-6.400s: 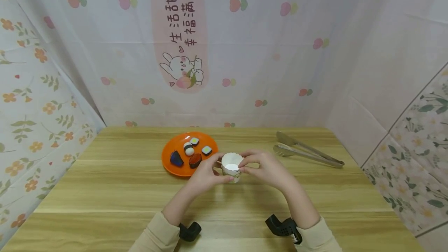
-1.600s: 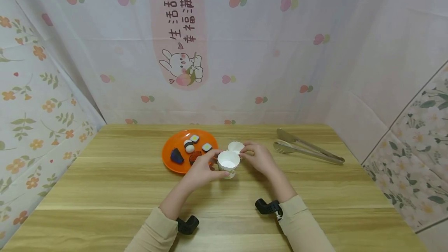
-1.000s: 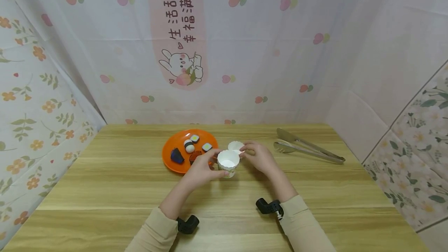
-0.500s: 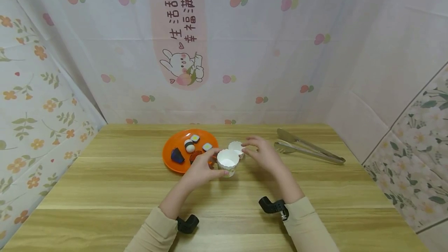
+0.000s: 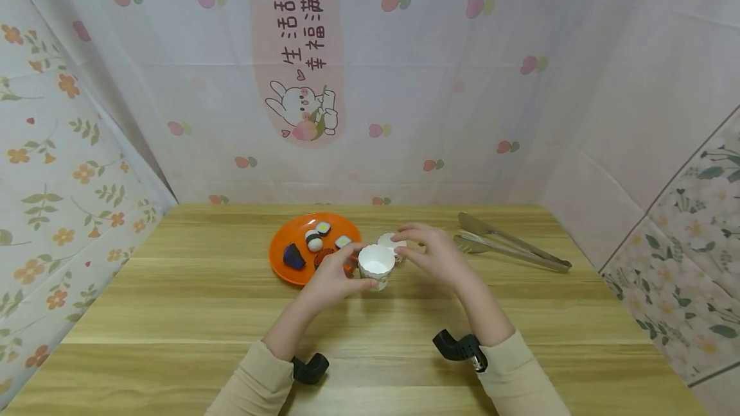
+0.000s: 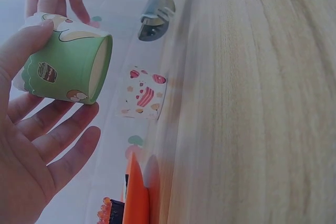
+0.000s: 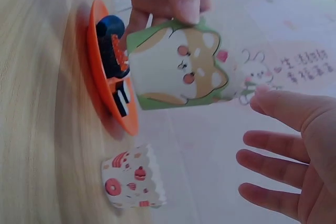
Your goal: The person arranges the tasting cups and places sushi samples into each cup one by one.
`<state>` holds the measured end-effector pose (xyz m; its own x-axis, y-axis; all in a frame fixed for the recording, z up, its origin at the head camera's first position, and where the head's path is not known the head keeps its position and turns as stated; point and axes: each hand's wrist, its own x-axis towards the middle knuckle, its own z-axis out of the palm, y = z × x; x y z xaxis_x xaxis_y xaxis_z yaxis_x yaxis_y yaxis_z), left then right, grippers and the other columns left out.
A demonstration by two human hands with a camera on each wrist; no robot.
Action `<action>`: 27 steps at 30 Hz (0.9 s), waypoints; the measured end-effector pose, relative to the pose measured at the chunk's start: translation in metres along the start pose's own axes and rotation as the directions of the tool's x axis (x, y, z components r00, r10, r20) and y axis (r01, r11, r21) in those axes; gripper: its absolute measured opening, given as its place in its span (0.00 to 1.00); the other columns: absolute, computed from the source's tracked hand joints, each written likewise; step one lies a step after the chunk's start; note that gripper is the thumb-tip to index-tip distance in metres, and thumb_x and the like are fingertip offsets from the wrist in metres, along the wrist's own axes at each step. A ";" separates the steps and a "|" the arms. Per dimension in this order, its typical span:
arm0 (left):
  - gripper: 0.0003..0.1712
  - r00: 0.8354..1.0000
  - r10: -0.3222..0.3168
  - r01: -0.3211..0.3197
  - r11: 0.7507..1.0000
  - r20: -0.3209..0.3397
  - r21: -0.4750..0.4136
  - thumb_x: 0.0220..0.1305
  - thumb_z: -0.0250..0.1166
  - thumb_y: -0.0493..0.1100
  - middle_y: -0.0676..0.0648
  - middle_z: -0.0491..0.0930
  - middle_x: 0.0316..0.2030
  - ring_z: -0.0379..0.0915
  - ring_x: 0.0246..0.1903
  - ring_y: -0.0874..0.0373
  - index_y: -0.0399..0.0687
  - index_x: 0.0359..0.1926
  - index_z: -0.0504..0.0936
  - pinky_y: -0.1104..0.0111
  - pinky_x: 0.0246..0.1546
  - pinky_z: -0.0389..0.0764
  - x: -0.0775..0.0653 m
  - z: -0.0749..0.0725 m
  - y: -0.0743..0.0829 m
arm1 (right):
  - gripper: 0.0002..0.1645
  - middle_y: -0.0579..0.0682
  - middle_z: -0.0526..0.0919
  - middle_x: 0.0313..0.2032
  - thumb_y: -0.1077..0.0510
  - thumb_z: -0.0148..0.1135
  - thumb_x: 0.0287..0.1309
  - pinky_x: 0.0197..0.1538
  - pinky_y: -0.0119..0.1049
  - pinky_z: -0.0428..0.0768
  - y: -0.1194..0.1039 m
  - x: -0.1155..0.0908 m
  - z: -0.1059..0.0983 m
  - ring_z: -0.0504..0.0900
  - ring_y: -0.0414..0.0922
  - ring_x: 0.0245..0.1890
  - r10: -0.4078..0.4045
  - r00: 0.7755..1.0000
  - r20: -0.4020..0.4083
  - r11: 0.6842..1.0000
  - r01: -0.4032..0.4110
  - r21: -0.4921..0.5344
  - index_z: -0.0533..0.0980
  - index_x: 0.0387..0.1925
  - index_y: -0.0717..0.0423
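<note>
My left hand (image 5: 334, 280) grips a green paper baking cup (image 6: 68, 69) by its side, its white inside turned up in the head view. A dog's face is printed on this cup, as the right wrist view shows. My right hand (image 5: 433, 252) hovers near the held cup's rim with fingers spread and nothing in them. Behind the held cup, a second paper cup (image 7: 134, 178), white with red dessert prints, stands upright on the table. In the head view my right fingers partly cover that second cup (image 5: 388, 240).
To the left is an orange plate (image 5: 279, 236) bearing several toy sushi pieces, one red-topped (image 5: 324, 255) and partly hidden by the left hand. Metal tongs (image 5: 514, 248) lie at the back right of the wooden table (image 5: 191, 313). A printed curtain (image 5: 433, 114) hangs behind.
Two nested cups have come apart, and the white one now stands behind. My right hand has let go of it and moved back toward the green cup. My left hand keeps its grip.
</note>
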<state>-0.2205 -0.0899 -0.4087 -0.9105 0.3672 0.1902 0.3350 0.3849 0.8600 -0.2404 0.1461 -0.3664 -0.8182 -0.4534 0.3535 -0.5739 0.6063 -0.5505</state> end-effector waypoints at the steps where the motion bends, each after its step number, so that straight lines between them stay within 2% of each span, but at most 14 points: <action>1: 0.37 1.000 -0.002 0.002 1.000 0.001 0.000 0.50 0.76 0.52 0.55 0.77 0.48 0.73 0.43 0.57 0.52 0.61 0.73 0.66 0.41 0.79 0.000 0.000 0.000 | 0.15 0.53 0.78 0.55 0.53 0.66 0.59 0.48 0.50 0.80 -0.002 -0.001 -0.001 0.75 0.54 0.56 -0.006 1.000 0.003 1.000 0.006 -0.008 0.82 0.48 0.52; 7: 0.37 1.000 -0.006 0.006 1.000 0.004 -0.009 0.50 0.76 0.51 0.55 0.76 0.49 0.73 0.43 0.57 0.52 0.61 0.73 0.65 0.42 0.80 0.000 -0.001 0.002 | 0.14 0.50 0.80 0.52 0.53 0.67 0.58 0.47 0.49 0.80 -0.010 -0.006 -0.004 0.77 0.52 0.53 -0.044 0.999 0.018 0.998 0.045 -0.042 0.83 0.45 0.50; 13: 0.37 1.000 -0.005 0.005 1.000 0.005 -0.008 0.50 0.76 0.51 0.55 0.76 0.49 0.73 0.43 0.57 0.52 0.61 0.72 0.65 0.41 0.80 0.001 -0.001 0.002 | 0.13 0.51 0.82 0.49 0.53 0.69 0.56 0.51 0.49 0.78 -0.014 -0.009 -0.005 0.78 0.52 0.54 -0.112 0.993 0.041 0.989 0.115 -0.088 0.85 0.43 0.51; 17: 0.37 1.000 0.000 0.000 1.000 0.003 -0.003 0.50 0.76 0.51 0.55 0.77 0.48 0.73 0.42 0.57 0.52 0.61 0.73 0.66 0.41 0.79 0.000 -0.001 0.002 | 0.13 0.52 0.82 0.49 0.53 0.69 0.55 0.49 0.46 0.80 -0.014 -0.011 -0.004 0.78 0.52 0.53 -0.143 0.988 0.059 0.985 0.148 -0.094 0.85 0.42 0.51; 27: 0.36 1.000 0.009 -0.009 1.000 0.003 0.018 0.50 0.76 0.51 0.56 0.77 0.48 0.73 0.42 0.58 0.52 0.60 0.73 0.65 0.40 0.79 0.000 0.000 0.001 | 0.10 0.51 0.81 0.50 0.56 0.70 0.54 0.44 0.43 0.82 -0.014 -0.014 0.000 0.78 0.52 0.53 -0.148 0.986 0.075 0.985 0.154 -0.084 0.85 0.40 0.50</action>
<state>-0.2203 -0.0896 -0.4075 -0.9066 0.3731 0.1970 0.3479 0.3970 0.8493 -0.2212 0.1438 -0.3636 -0.7194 -0.5858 0.3732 -0.6939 0.5818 -0.4243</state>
